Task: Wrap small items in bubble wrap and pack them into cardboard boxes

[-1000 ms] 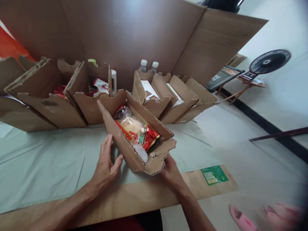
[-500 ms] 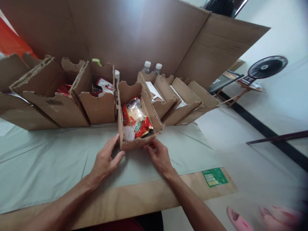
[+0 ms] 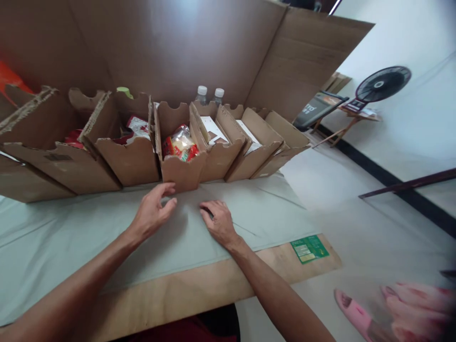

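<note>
In the head view a narrow cardboard bin stands in a row of similar bins, its front jutting slightly forward. Inside it lies a red and clear snack packet. My left hand is open just in front of the bin's lower left corner, thumb apart from the fingers; whether a fingertip touches the cardboard I cannot tell. My right hand rests over the pale green cloth, away from the bin. Its fingers are loosely curled, with a dark gap beside the thumb and nothing recognisable held.
Neighbouring bins hold a silver and red packet and white boxes. Two white-capped bottles stand behind, before a tall cardboard panel. A green card lies at the table's right corner; pink slippers are on the floor.
The bin with the snack packet has gone from tilted toward me to upright, back in the row. Both hands have come off its sides. The view has shifted slightly.
</note>
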Motion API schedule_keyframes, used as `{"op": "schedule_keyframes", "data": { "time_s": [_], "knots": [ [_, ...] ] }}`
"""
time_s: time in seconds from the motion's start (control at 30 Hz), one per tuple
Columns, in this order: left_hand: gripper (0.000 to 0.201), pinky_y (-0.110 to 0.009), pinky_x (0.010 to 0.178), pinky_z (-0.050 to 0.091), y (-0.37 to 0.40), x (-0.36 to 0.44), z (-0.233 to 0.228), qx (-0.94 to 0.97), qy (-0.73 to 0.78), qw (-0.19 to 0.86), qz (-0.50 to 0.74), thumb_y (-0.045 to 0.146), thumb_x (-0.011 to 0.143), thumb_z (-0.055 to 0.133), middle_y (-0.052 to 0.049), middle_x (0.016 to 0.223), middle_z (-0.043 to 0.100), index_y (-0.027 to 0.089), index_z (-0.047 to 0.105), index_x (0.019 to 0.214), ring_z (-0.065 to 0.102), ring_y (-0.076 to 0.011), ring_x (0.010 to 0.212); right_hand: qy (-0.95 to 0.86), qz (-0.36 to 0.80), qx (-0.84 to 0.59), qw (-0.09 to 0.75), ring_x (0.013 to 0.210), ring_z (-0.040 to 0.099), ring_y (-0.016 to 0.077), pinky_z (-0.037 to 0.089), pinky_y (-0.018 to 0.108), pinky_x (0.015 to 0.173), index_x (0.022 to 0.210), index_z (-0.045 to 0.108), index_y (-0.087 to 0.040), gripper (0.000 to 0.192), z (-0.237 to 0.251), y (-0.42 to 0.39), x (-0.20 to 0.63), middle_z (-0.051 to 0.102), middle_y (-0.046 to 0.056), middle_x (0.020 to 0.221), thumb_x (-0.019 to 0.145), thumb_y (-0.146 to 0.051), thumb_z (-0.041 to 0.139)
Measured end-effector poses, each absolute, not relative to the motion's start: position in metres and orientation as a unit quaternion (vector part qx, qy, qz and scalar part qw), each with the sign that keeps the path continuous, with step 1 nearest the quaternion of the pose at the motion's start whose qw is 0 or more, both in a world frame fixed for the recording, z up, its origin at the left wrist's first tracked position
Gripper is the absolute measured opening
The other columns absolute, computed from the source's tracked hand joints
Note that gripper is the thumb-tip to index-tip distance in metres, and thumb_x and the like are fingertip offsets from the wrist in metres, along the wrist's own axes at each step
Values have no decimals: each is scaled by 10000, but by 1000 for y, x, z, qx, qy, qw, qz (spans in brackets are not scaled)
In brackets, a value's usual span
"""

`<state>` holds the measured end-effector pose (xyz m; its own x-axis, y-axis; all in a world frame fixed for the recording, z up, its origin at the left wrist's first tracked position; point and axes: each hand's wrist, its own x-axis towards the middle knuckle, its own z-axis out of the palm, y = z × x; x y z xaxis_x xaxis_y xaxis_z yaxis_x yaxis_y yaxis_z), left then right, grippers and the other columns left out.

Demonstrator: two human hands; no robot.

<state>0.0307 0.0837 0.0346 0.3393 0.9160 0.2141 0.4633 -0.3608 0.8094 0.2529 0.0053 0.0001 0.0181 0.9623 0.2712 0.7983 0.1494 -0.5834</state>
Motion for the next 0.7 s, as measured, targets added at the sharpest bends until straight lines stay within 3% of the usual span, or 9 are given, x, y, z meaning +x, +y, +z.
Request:
{"op": "schedule_keyframes", "data": {
  "time_s": [0.1,0.23,0.37,0.47,0.57,0.7],
  "knots": [
    [583,-479,850,647,106,34,23,765,454,312,335,434,860,585,-180,1313,734,156,639,1369,745,-341,1120,-692,125,-636,317,1032,703,278,493,441,949,1063,774,-223,192,1,6,254,820,95,1085,961,-190,614],
    [434,-584,1128,532,75,20,5,814,394,308,295,391,814,633,-101,1336,746,240,758,1201,670,-382,1317,-695,122,-631,323,1028,710,283,510,456,945,1049,768,-219,196,2,5,255,816,97,1069,968,-205,590],
    [469,-684,1226,416,4,-9,-10,874,306,295,237,320,828,700,-110,1570,610,293,743,1294,513,-402,1504,-699,124,-613,346,964,734,280,553,454,898,1029,747,-236,202,16,5,250,813,83,1018,963,-219,557],
    [511,-651,1268,388,-30,-26,-11,894,276,287,206,281,901,675,-105,1653,518,296,674,1412,446,-371,1561,-720,134,-575,366,889,742,250,587,424,871,1070,728,-259,207,47,13,231,808,54,1001,992,-243,537],
    [466,-604,1281,396,-36,-33,-3,871,292,335,208,305,946,644,-105,1536,644,272,669,1410,507,-333,1524,-745,145,-535,371,923,739,203,589,351,892,1272,688,-256,302,93,38,196,794,39,1066,1029,-269,510],
    [446,-624,1279,382,-30,-31,8,845,306,392,197,263,909,629,-137,1423,721,214,693,1348,551,-342,1485,-773,140,-555,273,937,745,214,558,350,921,1633,388,-208,633,152,94,138,795,46,1028,1015,-223,523]
  ]
}}
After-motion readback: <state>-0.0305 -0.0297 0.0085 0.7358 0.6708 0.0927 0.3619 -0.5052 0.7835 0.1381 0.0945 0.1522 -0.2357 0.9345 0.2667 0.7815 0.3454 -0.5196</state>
